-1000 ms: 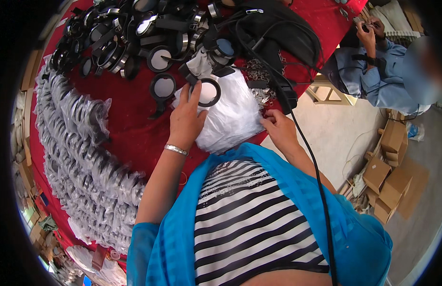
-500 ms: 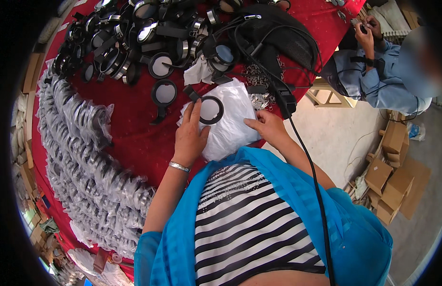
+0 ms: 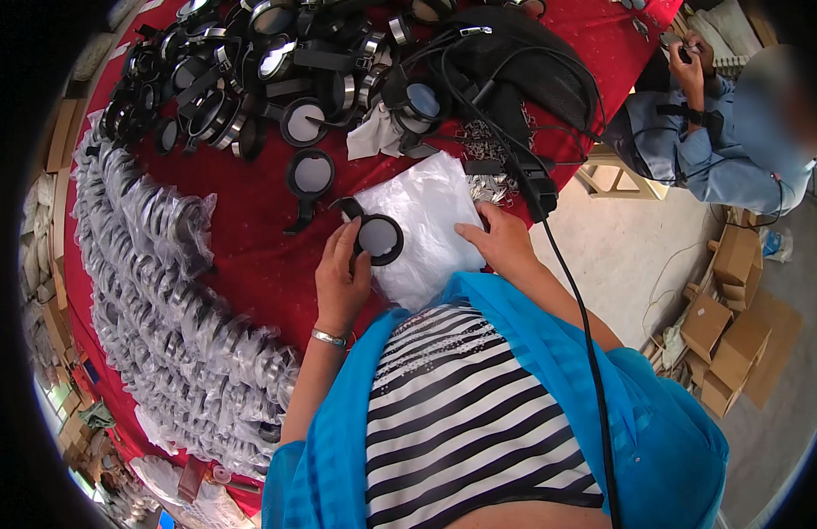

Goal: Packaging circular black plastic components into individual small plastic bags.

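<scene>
On a red-covered table lies a stack of clear plastic bags (image 3: 430, 225). Over its left side is a round black-rimmed piece (image 3: 379, 238) with a grey disc face and a short black tab. My left hand (image 3: 342, 282) is closed on this piece at its left edge, fingers by the tab and thumb against the rim. At the bags' right edge, my right hand (image 3: 507, 242) has its thumb on the plastic and its fingers bent at the border, gripping the edge. A similar black round piece (image 3: 311, 174) with a strap lies just beyond, untouched.
A heap of black and silver round pieces (image 3: 219, 115) covers the far left. Rows of plastic-wrapped pieces (image 3: 179, 309) line the left. A black mesh bag (image 3: 532, 66), a cable (image 3: 563, 273) and small metal parts (image 3: 490, 187) lie at right. Another person (image 3: 690, 132) sits beyond the table.
My left hand has drawn the round black-rimmed piece nearer to me and slightly left over the bags. My right hand stays at the bags' right edge. The view has shifted a little.
</scene>
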A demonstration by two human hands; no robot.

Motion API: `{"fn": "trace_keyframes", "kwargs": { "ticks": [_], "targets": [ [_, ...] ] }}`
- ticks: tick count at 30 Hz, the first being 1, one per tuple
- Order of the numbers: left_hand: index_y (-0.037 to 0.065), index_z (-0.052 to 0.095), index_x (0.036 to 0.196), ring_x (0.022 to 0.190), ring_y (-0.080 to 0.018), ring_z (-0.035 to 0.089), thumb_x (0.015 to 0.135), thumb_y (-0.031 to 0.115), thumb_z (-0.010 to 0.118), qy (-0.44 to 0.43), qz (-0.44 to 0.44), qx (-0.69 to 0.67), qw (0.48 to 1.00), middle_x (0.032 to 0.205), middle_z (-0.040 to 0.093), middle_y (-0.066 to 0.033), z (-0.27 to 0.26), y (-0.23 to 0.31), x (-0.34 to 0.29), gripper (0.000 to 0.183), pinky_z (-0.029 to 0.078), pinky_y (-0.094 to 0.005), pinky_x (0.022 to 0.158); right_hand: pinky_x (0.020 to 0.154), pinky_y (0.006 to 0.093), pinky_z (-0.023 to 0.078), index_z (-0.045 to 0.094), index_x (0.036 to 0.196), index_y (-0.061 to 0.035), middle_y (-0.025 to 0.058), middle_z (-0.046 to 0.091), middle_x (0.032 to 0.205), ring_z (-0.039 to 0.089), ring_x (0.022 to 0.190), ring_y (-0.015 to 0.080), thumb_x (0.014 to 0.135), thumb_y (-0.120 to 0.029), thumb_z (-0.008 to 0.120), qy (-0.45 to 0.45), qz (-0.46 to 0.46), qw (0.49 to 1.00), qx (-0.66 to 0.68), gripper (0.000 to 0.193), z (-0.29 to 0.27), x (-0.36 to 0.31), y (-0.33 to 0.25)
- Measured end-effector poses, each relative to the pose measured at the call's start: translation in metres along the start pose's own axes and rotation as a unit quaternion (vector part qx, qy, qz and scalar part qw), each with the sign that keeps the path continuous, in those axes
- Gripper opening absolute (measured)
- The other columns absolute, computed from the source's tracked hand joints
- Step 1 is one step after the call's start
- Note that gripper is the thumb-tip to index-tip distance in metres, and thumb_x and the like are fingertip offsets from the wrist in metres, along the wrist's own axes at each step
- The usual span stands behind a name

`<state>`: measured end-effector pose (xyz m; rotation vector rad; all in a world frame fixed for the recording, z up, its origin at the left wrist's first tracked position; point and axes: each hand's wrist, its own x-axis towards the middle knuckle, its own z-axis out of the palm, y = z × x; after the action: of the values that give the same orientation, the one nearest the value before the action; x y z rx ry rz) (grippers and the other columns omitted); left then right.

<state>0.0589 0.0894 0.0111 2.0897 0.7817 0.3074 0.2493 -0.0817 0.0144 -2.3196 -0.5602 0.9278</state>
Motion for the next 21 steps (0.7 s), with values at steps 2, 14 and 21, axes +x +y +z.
{"fn": "trace_keyframes", "kwargs": {
  "ticks": [2,14,21],
  "targets": [
    [0.009,0.050,0.129,0.082,-0.0273,0.062,0.078,0.002,0.059,-0.017,-0.029,-0.005,0.999,0.123,0.054,-0.0168,0.000,0.008,-0.001,0.052,0.051,-0.0332,0.070,0.068,0.0440,0.045,0.060,0.091,0.0004,0.0220,0.063,0.080,0.061,0.076,0.0369,0.076,-0.038,0.066,-0.016,0.010,1.000,0.014,0.042,-0.002,0.004,-0.014],
    [0.006,0.037,0.137,0.089,-0.0331,0.063,0.078,0.005,0.059,0.047,0.079,0.131,0.987,0.135,0.041,-0.0227,0.007,-0.005,0.007,0.063,0.053,-0.0375,0.073,0.065,0.0443,0.045,0.060,0.081,-0.0030,0.0191,0.061,0.074,0.059,0.073,0.0373,0.076,-0.031,0.062,-0.040,-0.167,0.982,-0.079,0.029,0.018,0.062,-0.044],
    [0.007,0.035,0.138,0.102,-0.0383,0.058,0.078,0.005,0.059,-0.016,-0.077,0.023,0.997,0.139,0.035,-0.0244,0.007,0.012,0.020,0.064,0.052,-0.0404,0.078,0.079,0.0449,0.049,0.068,0.099,-0.0131,0.0173,0.066,0.091,0.062,0.088,0.0367,0.078,-0.026,0.053,0.015,-0.175,0.979,-0.103,0.028,0.012,0.109,-0.074]
  ]
}}
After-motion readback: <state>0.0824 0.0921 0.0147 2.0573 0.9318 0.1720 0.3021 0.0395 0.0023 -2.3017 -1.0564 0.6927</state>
